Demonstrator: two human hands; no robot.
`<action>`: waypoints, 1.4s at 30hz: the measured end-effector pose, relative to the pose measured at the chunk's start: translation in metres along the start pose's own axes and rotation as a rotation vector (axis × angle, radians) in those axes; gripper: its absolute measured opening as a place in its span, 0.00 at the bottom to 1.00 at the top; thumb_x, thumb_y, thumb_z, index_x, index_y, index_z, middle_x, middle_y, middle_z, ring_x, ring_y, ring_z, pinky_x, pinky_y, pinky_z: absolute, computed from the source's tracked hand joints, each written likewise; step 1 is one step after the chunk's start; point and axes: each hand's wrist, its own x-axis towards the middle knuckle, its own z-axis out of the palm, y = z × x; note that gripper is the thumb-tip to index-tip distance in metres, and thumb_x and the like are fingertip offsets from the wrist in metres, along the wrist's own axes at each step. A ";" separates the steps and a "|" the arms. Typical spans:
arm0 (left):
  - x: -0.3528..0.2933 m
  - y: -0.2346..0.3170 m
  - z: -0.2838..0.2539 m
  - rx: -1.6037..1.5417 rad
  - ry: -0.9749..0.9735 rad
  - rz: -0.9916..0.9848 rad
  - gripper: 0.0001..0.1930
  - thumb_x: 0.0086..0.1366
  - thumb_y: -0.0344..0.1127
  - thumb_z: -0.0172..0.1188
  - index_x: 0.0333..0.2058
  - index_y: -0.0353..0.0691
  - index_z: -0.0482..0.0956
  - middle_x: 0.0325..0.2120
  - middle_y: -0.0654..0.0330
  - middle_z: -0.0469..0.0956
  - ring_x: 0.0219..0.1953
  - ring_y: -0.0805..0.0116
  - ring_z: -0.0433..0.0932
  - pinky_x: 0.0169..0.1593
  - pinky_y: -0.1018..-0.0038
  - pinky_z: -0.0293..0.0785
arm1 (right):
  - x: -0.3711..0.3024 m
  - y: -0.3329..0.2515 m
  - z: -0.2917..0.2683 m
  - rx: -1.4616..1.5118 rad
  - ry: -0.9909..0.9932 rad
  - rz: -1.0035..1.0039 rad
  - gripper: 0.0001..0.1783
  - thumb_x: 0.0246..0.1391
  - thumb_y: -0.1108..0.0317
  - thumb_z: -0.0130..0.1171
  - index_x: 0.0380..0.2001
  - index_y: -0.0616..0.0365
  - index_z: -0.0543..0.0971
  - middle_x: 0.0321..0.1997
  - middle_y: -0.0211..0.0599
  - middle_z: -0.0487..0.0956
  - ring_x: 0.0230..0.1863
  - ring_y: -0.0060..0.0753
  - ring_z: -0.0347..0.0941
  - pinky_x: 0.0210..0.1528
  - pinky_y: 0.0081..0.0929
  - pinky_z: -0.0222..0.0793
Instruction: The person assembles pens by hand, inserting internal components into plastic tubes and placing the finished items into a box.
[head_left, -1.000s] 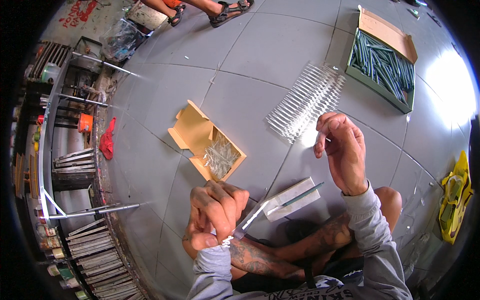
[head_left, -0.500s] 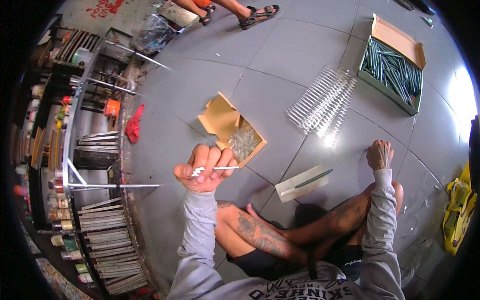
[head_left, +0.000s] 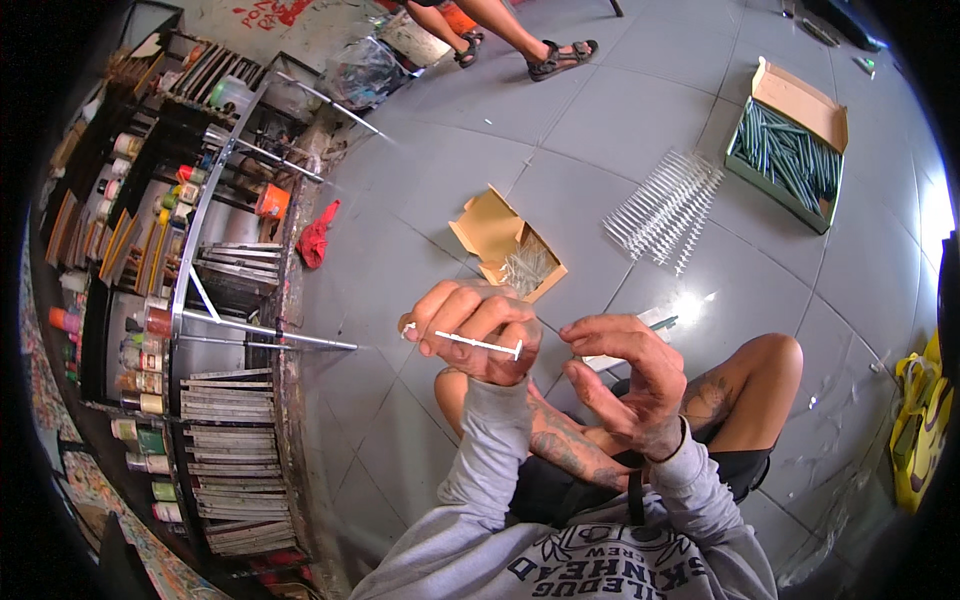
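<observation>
My left hand (head_left: 472, 330) is closed with its fingers curled, gripping a thin white plastic rod (head_left: 478, 344) with a short crossbar at its right end. Another small white jagged bit (head_left: 408, 331) pokes out by the thumb side of that hand. To its right, my right hand (head_left: 635, 378) is raised with thumb and fingers apart, close to the rod's crossbar but not touching it. Partly behind my right hand, a pale flat block (head_left: 600, 362) lies on the floor with a dark green pen (head_left: 664, 323) on it.
Past my left hand stands an open cardboard box (head_left: 490, 228) of clear thin pieces. Rows of white toothed plastic pieces (head_left: 662, 210) lie on the tiles. A green box (head_left: 738, 155) holds many dark green pens. Shelving (head_left: 235, 400) lines the left; a sandalled person (head_left: 560, 60) stands ahead.
My right hand has lifted from beside the right knee and come left, opening near my left hand. My left hand has moved right and turned, showing more of the white rod.
</observation>
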 end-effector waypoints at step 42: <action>-0.041 -0.025 0.044 -0.233 -0.232 0.093 0.08 0.68 0.45 0.58 0.30 0.56 0.81 0.26 0.75 0.79 0.35 0.79 0.70 0.33 0.76 0.65 | 0.053 -0.081 0.028 -0.307 -0.522 -0.412 0.15 0.36 0.78 0.72 0.33 0.56 0.85 0.32 0.34 0.83 0.30 0.30 0.81 0.28 0.25 0.75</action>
